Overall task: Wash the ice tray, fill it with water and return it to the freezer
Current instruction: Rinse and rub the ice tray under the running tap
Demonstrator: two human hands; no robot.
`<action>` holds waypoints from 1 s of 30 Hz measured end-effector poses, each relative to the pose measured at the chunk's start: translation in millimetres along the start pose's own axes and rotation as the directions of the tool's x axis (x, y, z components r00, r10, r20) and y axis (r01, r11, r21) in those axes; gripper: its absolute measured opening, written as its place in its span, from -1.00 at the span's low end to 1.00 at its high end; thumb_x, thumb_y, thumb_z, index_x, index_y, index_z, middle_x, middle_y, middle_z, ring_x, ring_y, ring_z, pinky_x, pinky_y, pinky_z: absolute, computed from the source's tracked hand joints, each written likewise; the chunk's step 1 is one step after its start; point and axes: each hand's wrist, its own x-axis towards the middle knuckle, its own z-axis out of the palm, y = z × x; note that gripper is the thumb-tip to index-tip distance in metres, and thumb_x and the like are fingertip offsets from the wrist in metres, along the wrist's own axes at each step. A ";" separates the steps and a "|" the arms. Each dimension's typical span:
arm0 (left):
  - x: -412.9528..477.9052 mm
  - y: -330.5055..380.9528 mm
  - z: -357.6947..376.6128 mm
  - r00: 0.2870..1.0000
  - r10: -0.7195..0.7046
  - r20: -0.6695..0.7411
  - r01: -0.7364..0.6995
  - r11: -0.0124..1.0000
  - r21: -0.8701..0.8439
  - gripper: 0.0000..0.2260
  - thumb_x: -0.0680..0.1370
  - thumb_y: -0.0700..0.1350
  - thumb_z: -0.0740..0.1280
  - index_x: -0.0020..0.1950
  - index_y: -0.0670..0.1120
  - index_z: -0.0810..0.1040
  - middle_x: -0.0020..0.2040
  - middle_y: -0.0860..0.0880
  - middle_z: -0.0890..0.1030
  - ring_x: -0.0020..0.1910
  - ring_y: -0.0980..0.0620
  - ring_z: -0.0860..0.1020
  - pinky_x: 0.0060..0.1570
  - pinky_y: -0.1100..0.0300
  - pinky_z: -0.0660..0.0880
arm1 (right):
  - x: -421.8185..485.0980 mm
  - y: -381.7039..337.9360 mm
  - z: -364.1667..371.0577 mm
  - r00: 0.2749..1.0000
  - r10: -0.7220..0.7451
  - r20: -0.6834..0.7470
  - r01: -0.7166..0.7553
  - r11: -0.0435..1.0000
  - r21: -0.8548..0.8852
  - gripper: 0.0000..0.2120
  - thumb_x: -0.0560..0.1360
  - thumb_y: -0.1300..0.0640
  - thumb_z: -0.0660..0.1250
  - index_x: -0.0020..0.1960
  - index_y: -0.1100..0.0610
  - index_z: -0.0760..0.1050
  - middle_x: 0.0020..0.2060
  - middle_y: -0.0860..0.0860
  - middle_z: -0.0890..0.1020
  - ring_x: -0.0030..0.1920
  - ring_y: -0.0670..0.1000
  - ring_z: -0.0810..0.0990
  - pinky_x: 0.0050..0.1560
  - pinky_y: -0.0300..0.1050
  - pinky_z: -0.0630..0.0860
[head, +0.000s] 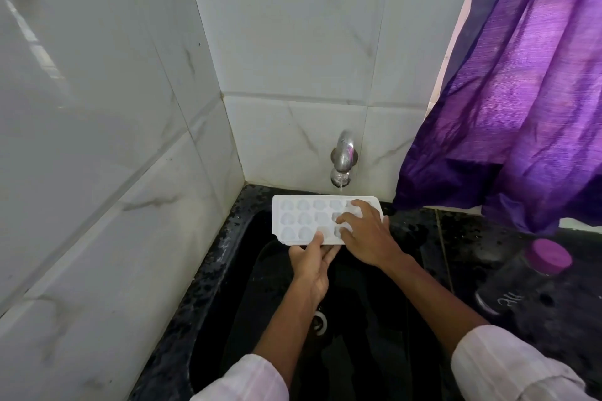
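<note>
White plastic is filling the middle of my feed: the ice tray is hanging level over the black sink, cells facing up; its far right corner is sitting just under the tap, and a thin stream of water is falling onto that corner. The left hand is pinching the tray's near edge, thumb on top and the fingers curled beneath; the right hand is lying spread across the right-hand cells, its fingers pressing down into them and gripping nothing.

I am reading this as the washing step, with filling and the freezer yet to come. To do it well from here, I am thinking the rubbing should be going cell by cell, fingertips working into each hollow; the left-hand cells look untouched by the stream, so the tray wants sliding to the right under the tap, or tilting so the water is running across every row. The one-edge pinch looks light for wet plastic; a firmer hold there is worth having.

Off to the right, a clear bottle with a purple cap is lying on the dark table; a purple curtain is hanging above it.
</note>
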 end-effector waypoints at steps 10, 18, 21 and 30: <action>-5.9 0.8 0.3 1.000 -0.002 0.015 0.002 1.000 0.025 -0.73 0.63 -0.35 0.28 0.32 -0.16 0.44 0.21 -0.22 0.63 0.10 -0.16 0.66 0.14 -0.09 0.59 | -6.5 -3.9 -1.9 0.999 0.039 0.007 -0.039 0.998 0.053 -0.65 0.62 0.06 0.19 0.38 -0.11 0.45 0.53 0.04 0.17 0.56 0.11 0.01 0.47 0.40 0.00; -10.0 -0.6 0.9 1.000 -0.006 0.019 0.005 0.999 0.031 -0.71 0.63 -0.33 0.29 0.34 -0.17 0.44 0.22 -0.22 0.63 0.12 -0.16 0.66 0.13 -0.08 0.60 | -7.7 -6.7 -5.3 0.998 0.060 0.006 -0.060 0.998 0.035 -0.66 0.58 0.10 0.20 0.34 -0.03 0.45 0.50 0.04 0.23 0.53 0.11 0.07 0.47 0.35 0.05; -9.1 -1.0 0.7 1.000 -0.002 0.019 0.001 1.000 0.020 -0.71 0.63 -0.34 0.29 0.34 -0.16 0.44 0.22 -0.21 0.63 0.09 -0.14 0.66 0.15 -0.09 0.59 | -8.1 -9.2 -2.3 0.998 0.055 -0.006 -0.055 0.998 0.013 -0.65 0.59 0.09 0.17 0.36 -0.06 0.44 0.52 0.02 0.21 0.55 0.11 0.03 0.46 0.36 0.02; -10.8 1.4 -1.4 1.000 -0.002 0.024 0.002 1.000 0.010 -0.77 0.63 -0.35 0.27 0.26 -0.14 0.47 0.15 -0.18 0.64 0.04 -0.13 0.67 0.17 -0.11 0.58 | -10.1 -10.5 -3.3 0.999 0.045 0.000 -0.045 0.999 -0.005 -0.66 0.59 0.09 0.17 0.35 -0.06 0.45 0.51 0.02 0.24 0.54 0.10 0.06 0.46 0.34 0.04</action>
